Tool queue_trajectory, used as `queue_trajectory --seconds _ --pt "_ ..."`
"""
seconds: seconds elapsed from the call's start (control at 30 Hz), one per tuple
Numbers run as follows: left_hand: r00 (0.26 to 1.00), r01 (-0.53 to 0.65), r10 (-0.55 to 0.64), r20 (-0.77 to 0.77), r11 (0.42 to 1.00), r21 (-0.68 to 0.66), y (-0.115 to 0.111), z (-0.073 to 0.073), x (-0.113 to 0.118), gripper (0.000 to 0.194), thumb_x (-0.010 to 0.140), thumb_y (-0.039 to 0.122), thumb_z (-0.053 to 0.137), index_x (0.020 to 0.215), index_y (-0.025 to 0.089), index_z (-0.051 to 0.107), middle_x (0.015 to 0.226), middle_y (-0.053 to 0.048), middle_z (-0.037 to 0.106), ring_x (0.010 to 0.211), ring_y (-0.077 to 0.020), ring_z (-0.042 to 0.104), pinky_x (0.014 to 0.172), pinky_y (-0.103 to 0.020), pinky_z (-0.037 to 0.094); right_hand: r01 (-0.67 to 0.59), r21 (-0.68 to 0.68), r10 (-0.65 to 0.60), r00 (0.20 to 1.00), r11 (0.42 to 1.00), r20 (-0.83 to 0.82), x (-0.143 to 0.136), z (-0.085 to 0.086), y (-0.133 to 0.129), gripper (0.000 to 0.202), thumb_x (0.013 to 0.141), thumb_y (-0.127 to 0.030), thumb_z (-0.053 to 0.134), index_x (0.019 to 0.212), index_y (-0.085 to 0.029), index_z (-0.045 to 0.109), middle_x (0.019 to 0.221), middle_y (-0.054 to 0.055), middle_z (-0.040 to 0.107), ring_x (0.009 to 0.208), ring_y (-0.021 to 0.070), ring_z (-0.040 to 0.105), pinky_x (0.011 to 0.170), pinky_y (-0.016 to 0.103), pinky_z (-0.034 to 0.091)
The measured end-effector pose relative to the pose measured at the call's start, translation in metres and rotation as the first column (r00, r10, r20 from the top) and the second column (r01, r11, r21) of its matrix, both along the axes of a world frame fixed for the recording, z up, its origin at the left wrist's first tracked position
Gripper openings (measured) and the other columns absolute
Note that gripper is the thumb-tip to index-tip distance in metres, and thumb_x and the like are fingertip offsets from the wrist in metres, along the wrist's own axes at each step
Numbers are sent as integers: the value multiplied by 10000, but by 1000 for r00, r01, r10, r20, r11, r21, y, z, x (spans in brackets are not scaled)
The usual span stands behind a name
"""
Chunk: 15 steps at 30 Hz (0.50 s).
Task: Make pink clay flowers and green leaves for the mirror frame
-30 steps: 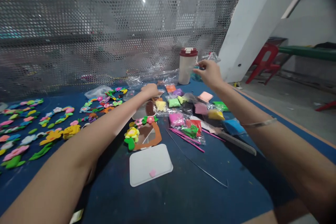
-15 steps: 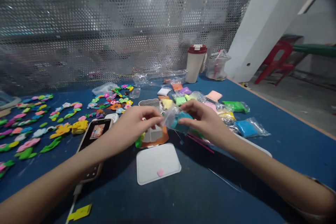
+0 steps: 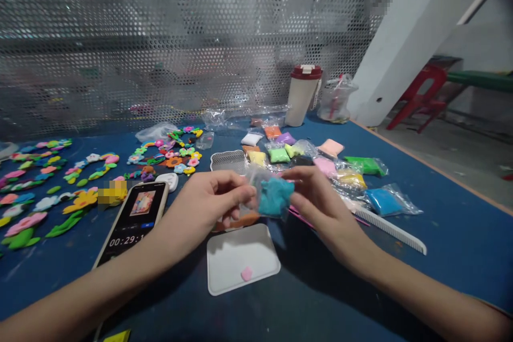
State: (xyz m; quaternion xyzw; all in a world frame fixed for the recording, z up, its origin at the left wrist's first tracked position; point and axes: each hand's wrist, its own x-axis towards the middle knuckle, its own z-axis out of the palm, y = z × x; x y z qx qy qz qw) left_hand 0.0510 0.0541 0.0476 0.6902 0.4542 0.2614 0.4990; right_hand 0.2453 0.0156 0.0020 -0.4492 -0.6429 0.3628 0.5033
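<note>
A small clear plastic bag of teal-blue modelling clay (image 3: 276, 196) is held up over the middle of the table. My left hand (image 3: 220, 200) pinches the bag's clear end between thumb and forefinger. At the other end, my right hand (image 3: 320, 200) has its thumb and forefinger around the clay-filled side. Below the bag lies a white tray (image 3: 228, 270) with a small pink clay piece (image 3: 246, 273) on it. An orange-edged piece (image 3: 240, 220), partly hidden by my left hand, lies just behind the tray.
Several bagged clays, including a blue pack (image 3: 385, 200), spread behind and right of my hands, near a white comb (image 3: 395, 230). A phone (image 3: 138, 214) and colourful clay flowers (image 3: 82, 200) lie left. A lidded cup (image 3: 303, 96) stands behind, before a perforated metal screen (image 3: 180, 37).
The bag has come lower and nearer, with its blue clay showing more fully. My right fingers have shifted to its right edge. The view has moved slightly, uncovering the comb and the phone's timer.
</note>
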Motion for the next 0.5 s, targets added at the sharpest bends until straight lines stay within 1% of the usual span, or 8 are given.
queue_trajectory --seconds 0.07,0.1,0.17,0.23,0.27,0.3,0.37,0.5 --pt "999 24 -22 -29 998 56 0 0 1 265 823 407 541 702 176 589 581 43 571 474 -82 491 454 -177 390 -78 -38 79 996 996 38 3 2 1 177 871 -343 505 1008 -232 486 896 16 545 775 143 548 661 272 461" --pt "998 22 -13 -66 990 138 -1 1 0 259 841 406 517 736 184 601 613 39 586 513 -91 516 483 -184 400 -46 6 46 996 999 78 6 4 4 165 865 -341 514 983 -228 496 853 8 546 727 136 545 627 262 457" --pt "986 -1 64 -155 927 375 -2 0 0 226 876 376 472 863 207 622 735 26 632 640 -114 566 577 -206 416 167 202 -202 965 965 166 19 8 17 163 857 -333 524 973 -221 508 840 10 553 689 134 543 613 263 453" --pt "958 35 136 -252 819 572 -3 -2 -2 212 896 330 444 970 221 610 860 12 652 756 -134 581 658 -229 405 469 457 -601 775 756 198 37 12 37 221 856 -333 521 1032 -202 491 925 49 565 805 171 558 705 301 453" --pt "940 87 143 -311 779 621 -3 -4 -2 213 901 314 432 972 217 608 874 7 654 769 -140 581 668 -237 397 502 499 -688 652 706 318 47 14 49 245 884 -323 465 1084 -182 479 1007 84 567 916 196 553 780 327 436" --pt "917 152 136 -376 752 641 -3 -6 -2 219 906 302 416 943 207 611 860 1 653 763 -144 580 660 -243 390 448 469 -648 541 762 537 58 14 59 266 899 -317 424 1120 -178 473 1085 101 560 1001 209 537 821 337 419" --pt "864 280 105 -493 714 642 -4 -10 -2 259 914 283 379 849 188 610 797 -8 644 715 -147 574 619 -248 373 377 362 -517 504 852 692 82 16 75 205 855 -288 499 1028 -200 566 1064 78 609 986 205 562 808 306 417" --pt "786 427 92 -612 635 644 -6 -14 -1 303 916 261 331 762 170 576 725 -16 619 625 -137 547 562 -249 340 453 235 -420 366 860 830 137 26 69 195 751 -231 605 935 -167 615 1036 149 622 910 244 572 700 327 396"
